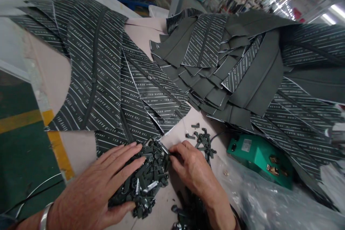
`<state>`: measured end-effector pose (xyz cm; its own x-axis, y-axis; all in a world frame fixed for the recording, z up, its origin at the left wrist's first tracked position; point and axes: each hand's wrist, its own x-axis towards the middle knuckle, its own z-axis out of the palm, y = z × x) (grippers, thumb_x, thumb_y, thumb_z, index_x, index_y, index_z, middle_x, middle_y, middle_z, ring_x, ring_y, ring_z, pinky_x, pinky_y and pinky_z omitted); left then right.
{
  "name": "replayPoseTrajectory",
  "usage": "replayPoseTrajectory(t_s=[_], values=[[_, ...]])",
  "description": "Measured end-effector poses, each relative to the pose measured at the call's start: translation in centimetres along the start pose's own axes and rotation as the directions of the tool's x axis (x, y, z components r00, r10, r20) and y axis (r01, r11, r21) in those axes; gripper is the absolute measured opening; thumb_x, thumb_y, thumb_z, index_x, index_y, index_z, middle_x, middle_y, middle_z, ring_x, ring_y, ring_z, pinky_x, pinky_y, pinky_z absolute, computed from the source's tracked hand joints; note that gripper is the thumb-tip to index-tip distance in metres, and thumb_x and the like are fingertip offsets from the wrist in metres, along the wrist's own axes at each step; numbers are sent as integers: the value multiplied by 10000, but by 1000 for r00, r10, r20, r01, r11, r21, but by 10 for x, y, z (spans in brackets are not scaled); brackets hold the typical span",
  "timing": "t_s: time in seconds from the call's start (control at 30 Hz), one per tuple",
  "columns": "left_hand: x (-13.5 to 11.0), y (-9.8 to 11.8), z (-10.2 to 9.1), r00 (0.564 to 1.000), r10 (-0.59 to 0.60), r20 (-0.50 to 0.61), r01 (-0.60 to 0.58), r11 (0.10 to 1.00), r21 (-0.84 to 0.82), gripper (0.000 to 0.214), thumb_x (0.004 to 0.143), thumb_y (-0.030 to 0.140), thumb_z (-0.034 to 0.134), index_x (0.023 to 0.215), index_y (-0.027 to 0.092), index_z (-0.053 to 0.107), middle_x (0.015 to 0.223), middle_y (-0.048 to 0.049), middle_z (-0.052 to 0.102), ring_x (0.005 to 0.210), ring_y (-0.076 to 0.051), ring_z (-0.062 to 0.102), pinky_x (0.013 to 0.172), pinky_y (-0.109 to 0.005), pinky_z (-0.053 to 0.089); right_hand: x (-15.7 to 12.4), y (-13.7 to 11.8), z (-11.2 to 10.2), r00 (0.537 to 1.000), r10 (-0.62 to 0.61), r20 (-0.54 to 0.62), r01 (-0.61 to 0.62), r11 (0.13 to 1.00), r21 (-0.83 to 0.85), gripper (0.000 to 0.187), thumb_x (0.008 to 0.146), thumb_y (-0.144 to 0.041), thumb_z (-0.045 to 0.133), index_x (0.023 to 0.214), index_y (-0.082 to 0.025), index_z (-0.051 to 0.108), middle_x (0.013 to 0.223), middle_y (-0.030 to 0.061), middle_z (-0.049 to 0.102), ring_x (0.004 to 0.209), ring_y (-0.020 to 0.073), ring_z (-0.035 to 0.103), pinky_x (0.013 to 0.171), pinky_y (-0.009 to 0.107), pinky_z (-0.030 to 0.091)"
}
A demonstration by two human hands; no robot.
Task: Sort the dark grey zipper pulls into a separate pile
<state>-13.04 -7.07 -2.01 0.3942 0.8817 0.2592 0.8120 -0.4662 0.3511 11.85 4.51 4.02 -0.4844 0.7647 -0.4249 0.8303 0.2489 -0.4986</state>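
A heap of small dark zipper sliders with pull tabs (151,172) lies on the pale tabletop in front of me. My left hand (105,179) rests along the heap's left side, palm down, fingers spread and holding nothing. At the heap's right edge, the thumb and fingers of my right hand (188,161) pinch a small dark zipper slider (166,152), mostly covered by the fingertips. Just beyond both hands are black fabric panels with white diagonal lettering (94,64), each with a zipper tape running lengthwise. A smaller scatter of sliders (205,142) sits beyond my right hand.
More fabric panels, plain and striped, are piled at the back right (215,75). A green metal device (258,158) with brass-coloured bits on it stands to the right, beside crumpled clear plastic (258,201). The table's left edge carries yellow tape (58,147).
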Motion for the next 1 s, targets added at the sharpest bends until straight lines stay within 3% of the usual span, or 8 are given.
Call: replayPoseTrajectory(t_s=[0.2,0.57,0.73,0.87,0.93,1.0], values=[[1,0,0,1000,6,-2,-6,1000,8,727,797,381,640,1476,194,462,1605,-85,395,1413,-315,429,1106,-492,454,-8,9,0,997,75,-7,-75,997,8,136,870,-81,571,824,-202,613,824,4,634,759,163,602,713,288,437],[-1,0,0,1000,12,22,-12,1000,5,721,814,386,630,1487,195,458,1619,-80,374,1413,-321,433,1113,-487,435,-22,19,0,991,99,-88,-95,994,46,156,895,-120,534,860,-213,654,795,-5,678,714,152,632,659,263,453],[-2,-1,3,1000,-1,2,1,1000,-17,738,803,400,653,1489,205,460,1601,-80,405,1401,-323,451,1133,-474,423,-28,28,-10,985,145,-96,-160,970,-182,193,883,-57,529,876,-206,651,869,33,710,780,189,684,709,292,489],[-4,-1,2,1000,-3,5,3,1000,-22,732,797,378,654,1483,204,467,1607,-78,394,1401,-326,450,1135,-481,413,-32,29,-19,934,334,-124,-354,831,-429,204,922,-59,495,917,-176,661,969,118,725,884,290,720,732,365,506],[-4,0,2,1000,4,3,-4,1000,-16,726,796,359,647,1480,193,468,1618,-76,372,1416,-316,426,1147,-476,385,-34,24,-18,925,337,-176,-380,841,-386,182,937,-93,506,975,-174,665,1017,127,717,912,312,716,758,396,508],[-4,0,1,1000,9,8,-9,1000,-11,724,798,352,646,1479,186,465,1627,-74,354,1435,-305,399,1158,-466,359,-35,16,-11,940,287,-183,-318,933,-168,151,945,-143,538,995,-203,667,993,80,722,897,272,711,782,380,506]])
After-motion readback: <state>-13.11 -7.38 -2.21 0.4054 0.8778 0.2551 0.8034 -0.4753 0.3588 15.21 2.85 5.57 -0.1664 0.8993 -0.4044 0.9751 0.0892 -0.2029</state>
